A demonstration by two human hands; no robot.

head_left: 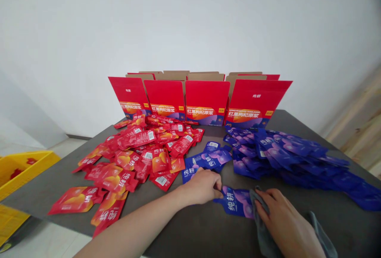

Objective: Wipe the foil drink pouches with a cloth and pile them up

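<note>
My left hand [204, 186] pinches the narrow spout end of a blue pouch [236, 202] that lies flat over the dark tabletop. A grey cloth [262, 226] is gripped in my right hand [276, 214], and it presses against the right end of that same pouch. Just behind my left hand, a few blue pouches [208, 158] lie loosely overlapped. To the right is a large heap of blue pouches [276, 151], stacked in slanting layers. On the left side spreads a loose pile of red pouches [143, 147] with orange fruit pictures.
A row of open red cartons [207, 99] stands along the back of the table [190, 234], flaps up, against a white wall. A yellow crate [29, 166] with red items inside sits beyond the table's left edge.
</note>
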